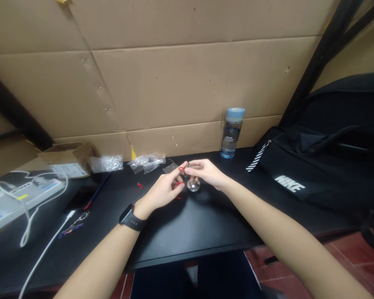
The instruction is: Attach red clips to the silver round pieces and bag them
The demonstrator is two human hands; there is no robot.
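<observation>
Red clip (181,168), axis too small to judge, pinched between left hand (162,192) and right hand (207,172)

Both bare forearms reached forward from the lower corners and converged toward the middle. The left hand (162,192) lay lower, its wrist slightly bent and palm turned inward, its fingers (178,177) curled with thumb and forefinger pinched together. The right hand (208,172) sat just above and to its right, knuckles up, its fingers (193,165) pinched closed and pointing left. The two sets of fingertips nearly met.
</observation>
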